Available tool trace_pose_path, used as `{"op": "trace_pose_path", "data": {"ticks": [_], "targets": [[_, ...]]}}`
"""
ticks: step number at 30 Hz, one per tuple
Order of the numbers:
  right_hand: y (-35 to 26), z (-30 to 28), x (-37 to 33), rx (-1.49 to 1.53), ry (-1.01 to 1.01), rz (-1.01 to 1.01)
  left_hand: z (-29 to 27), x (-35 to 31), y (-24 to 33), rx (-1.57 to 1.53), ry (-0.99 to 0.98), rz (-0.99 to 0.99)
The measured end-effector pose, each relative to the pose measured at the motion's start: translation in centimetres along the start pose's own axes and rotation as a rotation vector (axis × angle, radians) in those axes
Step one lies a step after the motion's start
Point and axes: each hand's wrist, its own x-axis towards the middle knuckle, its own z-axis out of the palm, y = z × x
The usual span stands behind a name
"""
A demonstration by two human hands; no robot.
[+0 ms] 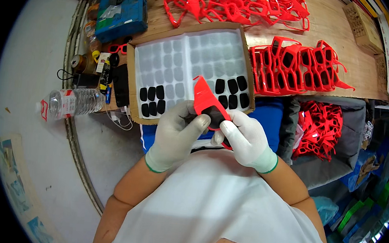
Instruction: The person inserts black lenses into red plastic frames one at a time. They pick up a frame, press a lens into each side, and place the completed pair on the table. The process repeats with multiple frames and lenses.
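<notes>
Both my hands wear white gloves with green cuffs. Between them is a pair of red sunglasses [204, 96], tilted, one red temple pointing up and away from me. My left hand [178, 131] is closed on it, thumb against a dark lens. From the other side my right hand [246, 138] grips the frame near the second lens, which its fingers partly hide. Just beyond my hands lies an open cardboard box [132, 87] lined with white sheets. Dark lenses [153, 94] sit in rows at its lower left, and more dark lenses [232, 85] at its lower right.
Red sunglasses [294, 67] stand in rows right of the box; loose red frames [240, 6] pile up behind it. A grey bin [336, 171] holds more red frames. At left are a blue case [123, 13], a plastic bottle [74, 104] and a cable [123, 124].
</notes>
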Motion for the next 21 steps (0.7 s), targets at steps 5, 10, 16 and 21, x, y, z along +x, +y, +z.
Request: {"op": "trace_pose_path", "data": {"ticks": [5, 10, 16, 21], "targets": [[-0.4, 0.7, 0.0, -0.172, 0.076, -0.019, 0.7, 0.1, -1.8, 0.173, 0.14, 0.047], [-0.6, 1.1, -0.2, -0.119, 0.092, -0.004, 1.1, -0.4, -1.4, 0.208, 0.174, 0.058], [-0.7, 0.4, -0.4, 0.083, -0.039, 0.075, 0.4, -0.5, -0.9, 0.077, 0.096, 0.015], [-1.0, 1.1, -0.2, -0.041, 0.058, 0.055, 1.2, -0.3, -1.3, 0.131, 0.208, 0.053]]}}
